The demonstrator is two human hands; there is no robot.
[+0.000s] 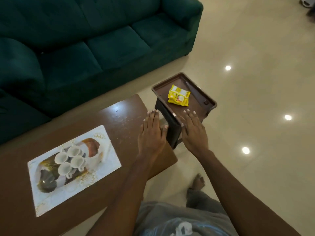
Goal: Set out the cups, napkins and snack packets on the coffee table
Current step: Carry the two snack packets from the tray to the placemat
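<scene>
Snack packet [178, 95] lies on tray [180, 80] just beyond right hand [194, 133].

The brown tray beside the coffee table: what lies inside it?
One yellow snack packet lies in the brown tray. The right hand covers its near corner, hiding that part.

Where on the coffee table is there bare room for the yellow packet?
Bare wood lies between the printed mat and the left hand, and on the coffee table's far corner toward the sofa. The mat's middle is crowded with four cups.
</scene>
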